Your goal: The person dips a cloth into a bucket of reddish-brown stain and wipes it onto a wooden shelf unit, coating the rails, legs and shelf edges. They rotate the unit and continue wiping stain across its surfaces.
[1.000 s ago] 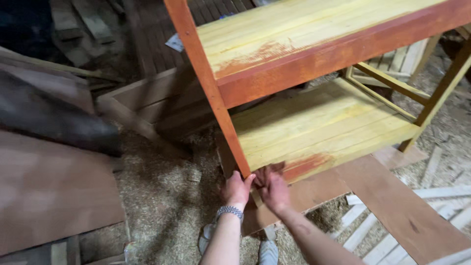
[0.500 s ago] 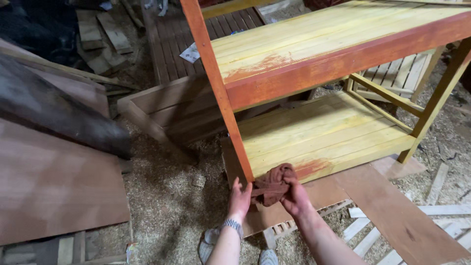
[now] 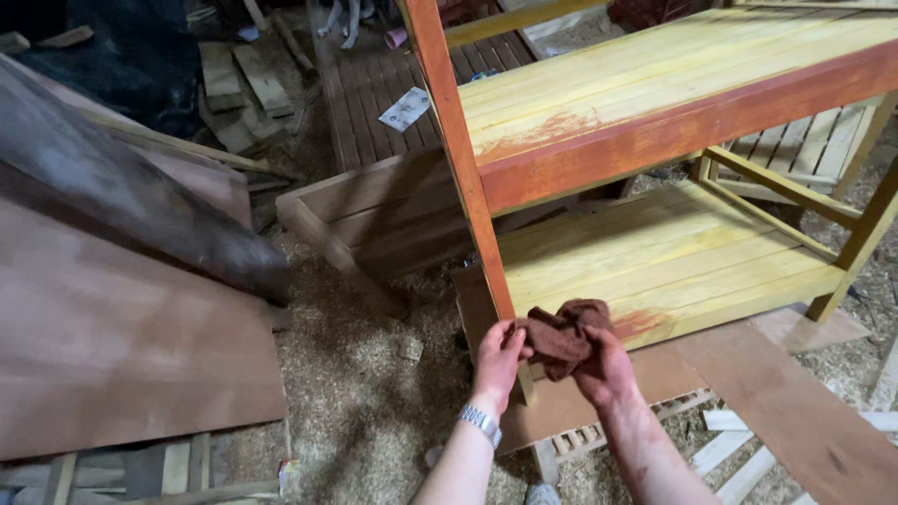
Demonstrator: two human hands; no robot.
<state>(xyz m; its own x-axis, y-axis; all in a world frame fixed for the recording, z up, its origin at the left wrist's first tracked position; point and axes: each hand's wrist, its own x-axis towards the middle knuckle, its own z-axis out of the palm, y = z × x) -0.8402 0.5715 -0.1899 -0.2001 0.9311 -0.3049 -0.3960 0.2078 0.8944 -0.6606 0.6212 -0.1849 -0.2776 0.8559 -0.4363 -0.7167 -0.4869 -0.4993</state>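
Observation:
A crumpled reddish-brown rag (image 3: pixel 561 335) sits between both my hands, low in the middle of the view. My left hand (image 3: pixel 496 360), with a metal watch on its wrist, pinches the rag's left edge. My right hand (image 3: pixel 608 369), stained red, grips the rag from the right. Just behind them stands a yellow wooden shelf unit (image 3: pixel 655 252) with a red-stained front post (image 3: pixel 458 159) and a red-stained front rail (image 3: pixel 692 126). A red patch marks the lower shelf's front edge beside the rag.
Large brown boards (image 3: pixel 122 346) lie at the left. An open wooden box frame (image 3: pixel 365 210) stands behind the post. Sawdust (image 3: pixel 365 402) covers the floor. A flat brown board (image 3: pixel 786 402) and loose slats lie at the right. Scrap planks are at the back.
My hands have lifted away from the base of the post and pulled the rag up between them. The view has risen and shifted, showing more of the upper shelf.

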